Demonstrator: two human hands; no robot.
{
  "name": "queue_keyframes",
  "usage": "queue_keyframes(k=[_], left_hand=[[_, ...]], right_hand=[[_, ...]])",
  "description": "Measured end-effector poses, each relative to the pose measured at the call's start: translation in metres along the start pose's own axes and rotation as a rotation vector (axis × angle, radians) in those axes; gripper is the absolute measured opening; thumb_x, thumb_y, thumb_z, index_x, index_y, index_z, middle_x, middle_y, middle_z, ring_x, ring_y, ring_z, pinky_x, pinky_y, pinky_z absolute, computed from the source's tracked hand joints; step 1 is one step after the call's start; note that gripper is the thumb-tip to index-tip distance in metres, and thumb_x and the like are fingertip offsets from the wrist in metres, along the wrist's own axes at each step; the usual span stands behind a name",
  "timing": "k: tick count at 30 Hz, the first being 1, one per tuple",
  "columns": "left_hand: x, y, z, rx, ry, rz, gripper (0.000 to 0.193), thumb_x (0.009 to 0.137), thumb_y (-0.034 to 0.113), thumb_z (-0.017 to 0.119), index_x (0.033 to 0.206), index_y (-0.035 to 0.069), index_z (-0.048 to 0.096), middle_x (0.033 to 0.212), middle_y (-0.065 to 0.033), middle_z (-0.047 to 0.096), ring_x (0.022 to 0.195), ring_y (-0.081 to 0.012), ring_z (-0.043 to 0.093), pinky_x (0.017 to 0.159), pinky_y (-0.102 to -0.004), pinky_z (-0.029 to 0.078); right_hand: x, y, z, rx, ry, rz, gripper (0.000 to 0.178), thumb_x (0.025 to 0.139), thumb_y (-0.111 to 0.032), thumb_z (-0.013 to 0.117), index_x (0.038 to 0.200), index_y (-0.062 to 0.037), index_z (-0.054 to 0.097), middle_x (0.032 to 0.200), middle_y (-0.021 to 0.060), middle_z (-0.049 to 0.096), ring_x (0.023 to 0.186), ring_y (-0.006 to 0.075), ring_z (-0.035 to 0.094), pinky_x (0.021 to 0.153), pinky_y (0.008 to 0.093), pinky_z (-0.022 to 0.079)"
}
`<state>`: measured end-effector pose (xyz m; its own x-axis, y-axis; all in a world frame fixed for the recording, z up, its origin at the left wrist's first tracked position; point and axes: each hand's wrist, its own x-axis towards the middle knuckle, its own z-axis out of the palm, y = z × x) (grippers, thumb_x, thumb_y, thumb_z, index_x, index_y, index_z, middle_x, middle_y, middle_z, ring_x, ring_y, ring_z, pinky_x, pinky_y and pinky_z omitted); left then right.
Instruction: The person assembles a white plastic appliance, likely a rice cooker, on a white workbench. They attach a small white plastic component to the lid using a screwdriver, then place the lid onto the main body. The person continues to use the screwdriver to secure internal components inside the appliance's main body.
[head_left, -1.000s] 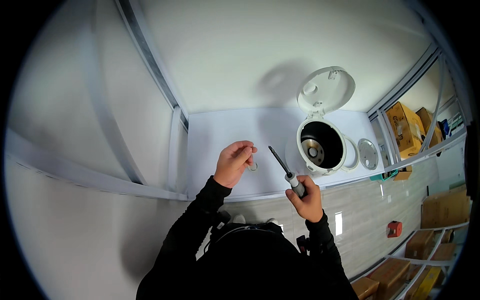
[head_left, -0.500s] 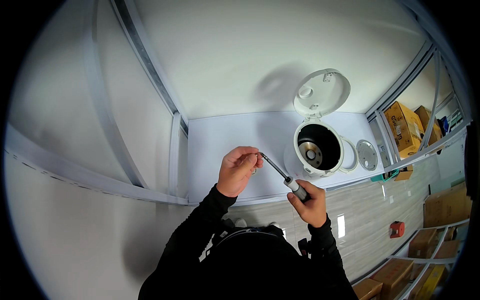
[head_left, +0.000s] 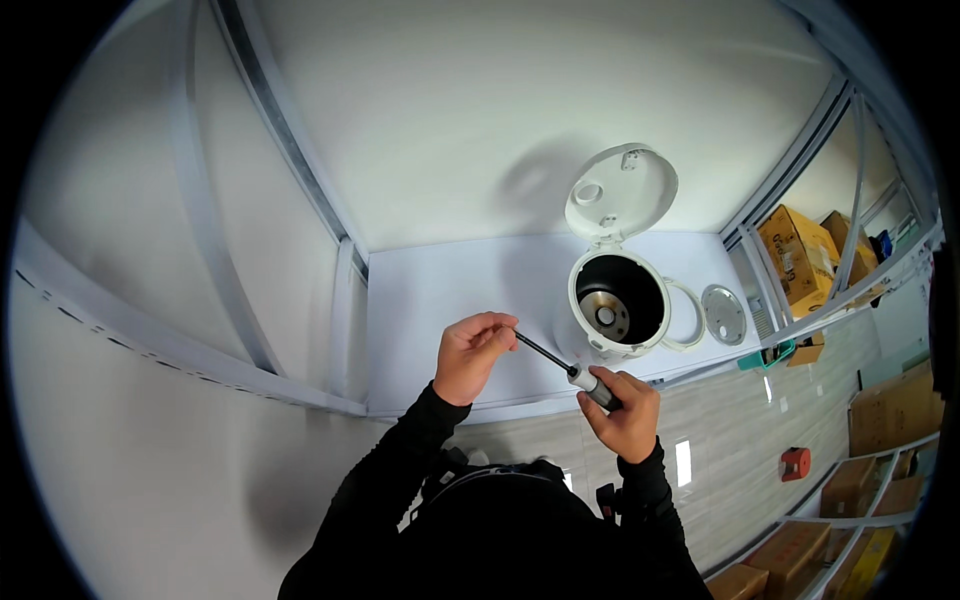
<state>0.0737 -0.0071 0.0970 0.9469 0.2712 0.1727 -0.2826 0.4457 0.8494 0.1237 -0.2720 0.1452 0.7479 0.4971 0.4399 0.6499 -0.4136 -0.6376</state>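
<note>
My right hand is wrapped round the grey-and-white handle of a screwdriver, its dark shaft slanting up to the left. At the tip of that shaft, my left hand pinches thumb and fingers together. Whatever small piece sits between those fingertips is too hidden to name. Both hands are above the front part of the white table. To the right of them a white rice cooker stands with its lid raised. Its dark inside shows a round metal heating plate at the bottom, with no inner pot.
A white ring and a round silver lid plate lie right of the cooker. Metal frame posts and white walls border the table. Beyond are cardboard boxes, a teal basket and a red stool on the floor.
My left fingers have closed in over the screwdriver's tip, which showed beside them before. The screwdriver lies a little flatter. The whole view has shifted slightly, moving the cooker left in the picture.
</note>
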Motion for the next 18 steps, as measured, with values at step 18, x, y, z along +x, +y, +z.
queue_keyframes(k=[18], left_hand=[[0.01, -0.03, 0.103, -0.054, -0.031, -0.024, 0.019, 0.106, 0.015, 0.064, 0.116, 0.0, 0.069, 0.103, -0.0057, 0.067, 0.089, -0.0165, 0.063, 0.083, -0.0348, 0.053]], right_hand=[[-0.035, 0.046, -0.082, 0.533, -0.147, 0.187, 0.048, 0.085, -0.003, 0.072, 0.131, -0.0011, 0.06, 0.095, 0.0044, 0.064, 0.067, 0.0104, 0.053, 0.063, 0.0266, 0.043]])
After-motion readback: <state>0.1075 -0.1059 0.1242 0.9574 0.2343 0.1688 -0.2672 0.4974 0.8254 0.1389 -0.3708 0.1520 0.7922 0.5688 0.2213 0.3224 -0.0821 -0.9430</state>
